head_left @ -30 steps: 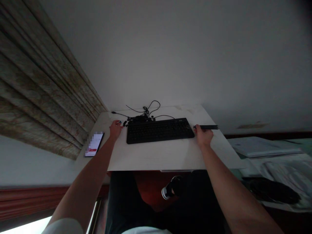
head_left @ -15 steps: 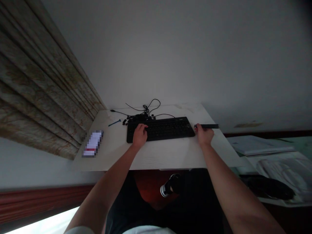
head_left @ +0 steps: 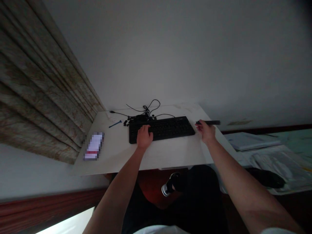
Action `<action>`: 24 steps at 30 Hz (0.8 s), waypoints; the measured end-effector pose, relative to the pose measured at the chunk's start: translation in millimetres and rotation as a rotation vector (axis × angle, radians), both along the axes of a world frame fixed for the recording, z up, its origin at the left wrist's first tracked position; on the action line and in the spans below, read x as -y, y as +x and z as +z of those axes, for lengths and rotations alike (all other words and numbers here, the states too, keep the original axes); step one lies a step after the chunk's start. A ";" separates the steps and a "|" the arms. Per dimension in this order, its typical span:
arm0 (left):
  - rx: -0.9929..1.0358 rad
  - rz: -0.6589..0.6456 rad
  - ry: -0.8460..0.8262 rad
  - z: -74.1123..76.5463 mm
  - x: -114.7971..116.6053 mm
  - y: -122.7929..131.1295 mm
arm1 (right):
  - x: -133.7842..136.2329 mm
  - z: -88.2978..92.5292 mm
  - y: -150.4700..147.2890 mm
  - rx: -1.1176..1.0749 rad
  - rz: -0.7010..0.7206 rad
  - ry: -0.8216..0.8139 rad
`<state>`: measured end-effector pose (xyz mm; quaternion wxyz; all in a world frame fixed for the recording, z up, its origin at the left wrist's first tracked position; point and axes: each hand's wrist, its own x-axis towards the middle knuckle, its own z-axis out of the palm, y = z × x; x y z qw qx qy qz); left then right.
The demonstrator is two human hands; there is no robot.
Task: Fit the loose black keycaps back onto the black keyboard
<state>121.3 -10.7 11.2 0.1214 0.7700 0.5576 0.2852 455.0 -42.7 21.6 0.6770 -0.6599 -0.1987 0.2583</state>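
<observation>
Where the left hand (head_left: pixel 144 137) lies: on the keyboard (head_left: pixel 170 128), toward its left end, loosely curved; whether it grips, I cannot tell.
Right hand (head_left: pixel 206 131): closed on a slim black stick (head_left: pixel 214 122), beside the keyboard's right end.
Keyboard: on the desk (head_left: pixel 168 156), cables (head_left: pixel 141 117) behind it.
Blue stick (head_left: pixel 115 124): left of the keyboard.

No text, brand or number can be read. On the keyboard (head_left: pixel 162 134), at the middle of the frame, a small pale mark (head_left: pixel 181 119) stands near the upper right corner, too tiny to make out, and the key legends are lost in the dark. At the left of the frame, the phone (head_left: pixel 95 143) shows a pixelated screen with a red bar (head_left: pixel 92 152), its wording blurred out.
</observation>
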 end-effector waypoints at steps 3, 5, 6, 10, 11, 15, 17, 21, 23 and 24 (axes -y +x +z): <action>0.001 -0.005 -0.003 0.0 0.5 0.4 | -3.3 19.1 -36.5 0.130 0.156 -0.007; 0.003 -0.010 -0.006 -0.4 0.5 0.0 | -7.7 28.8 -71.7 0.214 0.379 -0.040; 0.001 -0.015 -0.007 -0.6 0.5 -0.3 | -10.5 32.5 -90.3 0.256 0.483 -0.061; -0.019 -0.028 -0.001 -0.3 1.0 -1.1 | -25.0 41.6 -150.4 0.415 0.778 -0.150; -0.026 -0.031 0.003 -0.1 1.2 -1.1 | -29.0 43.2 -159.5 0.482 0.809 -0.176; -0.066 -0.042 0.026 0.0 0.9 0.0 | -43.1 49.5 -176.6 0.786 0.871 -0.247; -0.091 -0.043 0.030 -0.8 -0.2 0.6 | -48.2 51.8 -179.6 0.852 0.893 -0.269; -0.107 -0.022 0.023 -2.8 -2.8 0.7 | -55.6 54.4 -184.7 0.857 0.930 -0.308; -0.099 -0.002 0.020 -3.5 -3.4 0.4 | -58.3 55.3 -186.8 0.853 0.946 -0.323; -0.094 0.006 0.016 -3.8 -3.5 0.2 | -59.5 55.8 -187.7 0.852 0.953 -0.332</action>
